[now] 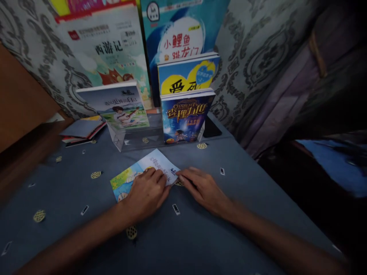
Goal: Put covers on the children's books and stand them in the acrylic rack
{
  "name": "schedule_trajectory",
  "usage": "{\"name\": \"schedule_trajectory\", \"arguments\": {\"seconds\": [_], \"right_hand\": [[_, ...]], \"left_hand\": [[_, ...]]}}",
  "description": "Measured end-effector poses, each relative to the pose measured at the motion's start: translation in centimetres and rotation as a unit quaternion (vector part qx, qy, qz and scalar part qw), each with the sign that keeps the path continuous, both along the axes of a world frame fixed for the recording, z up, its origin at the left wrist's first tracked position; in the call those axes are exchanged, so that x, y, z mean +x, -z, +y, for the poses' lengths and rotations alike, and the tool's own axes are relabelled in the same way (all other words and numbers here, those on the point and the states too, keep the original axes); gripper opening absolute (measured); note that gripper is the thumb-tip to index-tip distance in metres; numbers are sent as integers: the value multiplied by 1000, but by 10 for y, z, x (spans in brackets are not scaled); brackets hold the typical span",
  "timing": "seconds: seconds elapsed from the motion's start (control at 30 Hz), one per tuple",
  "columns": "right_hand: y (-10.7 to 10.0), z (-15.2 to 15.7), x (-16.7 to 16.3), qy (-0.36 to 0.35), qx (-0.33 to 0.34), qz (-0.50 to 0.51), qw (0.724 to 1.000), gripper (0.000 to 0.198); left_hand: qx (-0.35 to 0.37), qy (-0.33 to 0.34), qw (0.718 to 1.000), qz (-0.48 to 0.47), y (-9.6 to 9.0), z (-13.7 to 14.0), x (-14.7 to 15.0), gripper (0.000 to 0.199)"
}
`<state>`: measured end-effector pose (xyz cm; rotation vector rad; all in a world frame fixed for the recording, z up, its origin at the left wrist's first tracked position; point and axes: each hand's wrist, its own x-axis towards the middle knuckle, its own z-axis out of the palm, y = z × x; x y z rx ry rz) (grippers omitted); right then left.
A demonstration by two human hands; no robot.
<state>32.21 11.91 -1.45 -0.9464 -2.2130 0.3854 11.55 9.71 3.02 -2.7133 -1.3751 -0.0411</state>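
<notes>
Down on the blue-grey cloth (183, 236), both hands meet at a thin picture book (143, 172) that lies flat near the middle of the table. The left hand (147, 194) rests palm down on top of it, fingers loosely curled and spread over the near half of the cover, so that only the far white part and the green and yellow corner at the left still show; it presses on the book rather than closing around it. The right hand (202, 187) lies flat and open just beside it, palm down on the cloth, with its fingertips (181, 175) touching the book's right edge. Whether those fingertips slip under the edge or only lie against it cannot be told. Both forearms run in from the near edge. Small yellow round motifs and little dark tags dot the cloth around the hands. Beyond the book, well apart from it, stands a clear display stand (134, 138) holding upright books: a pale-covered book (120, 107) showing a seated figure on the left, and a dark blue book (185, 116) with gold lettering on the right, with a blue and yellow book (187, 74) behind that one. Taller books lean against the patterned wall (252, 49) at the back. To the left of the stand, a low stack of flat books (82, 130) lies on the cloth.
</notes>
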Motion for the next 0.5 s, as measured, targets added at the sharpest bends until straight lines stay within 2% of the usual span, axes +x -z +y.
{"name": "schedule_trajectory", "arguments": {"seconds": [0.17, 0.3, 0.5], "right_hand": [[1, 12, 2, -12, -24, 3, 1000, 28], [-5, 37, -4, -13, -48, -15, 999, 28], [0, 79, -20, -33, -19, -32, 999, 27]], "left_hand": [[23, 14, 998, -49, 7, 4, -6, 22], [22, 22, 997, -74, 11, 12, -13, 29], [28, 19, 993, -116, 15, 21, -24, 31]]}}
